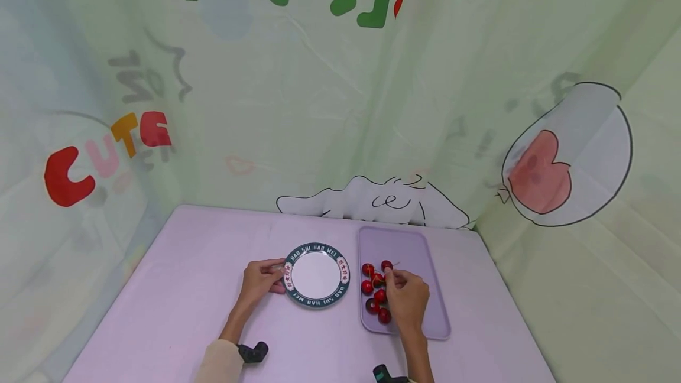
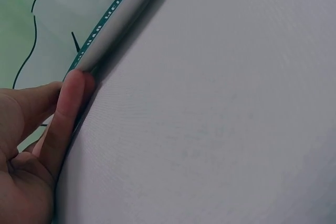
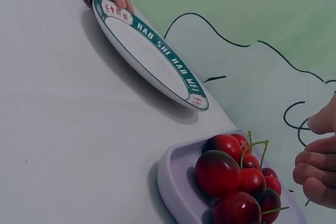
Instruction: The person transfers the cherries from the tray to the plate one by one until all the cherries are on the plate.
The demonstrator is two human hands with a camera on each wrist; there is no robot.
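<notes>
My left hand (image 1: 262, 277) grips the left rim of a round white plate (image 1: 316, 275) with a dark green lettered border. In the left wrist view, fingers (image 2: 71, 94) lie under the rim, and the right wrist view shows the plate (image 3: 149, 59) beside its shadow. Several dark red cherries (image 1: 380, 296), some with green stems, sit in the left part of a lilac tray (image 1: 425, 312). Over that tray is my right hand (image 1: 408, 300), fingertips near the upper cherries. In the right wrist view its fingers (image 3: 315, 174) are loosely bent, thumb apart, with no cherry visible between them.
The pale pinkish-white table (image 1: 213, 253) carries the plate on the left and the tray to its right. A light green printed curtain (image 1: 319, 105) rises behind the table and along both sides. Dark straps with devices (image 1: 253, 352) sit on the wrists.
</notes>
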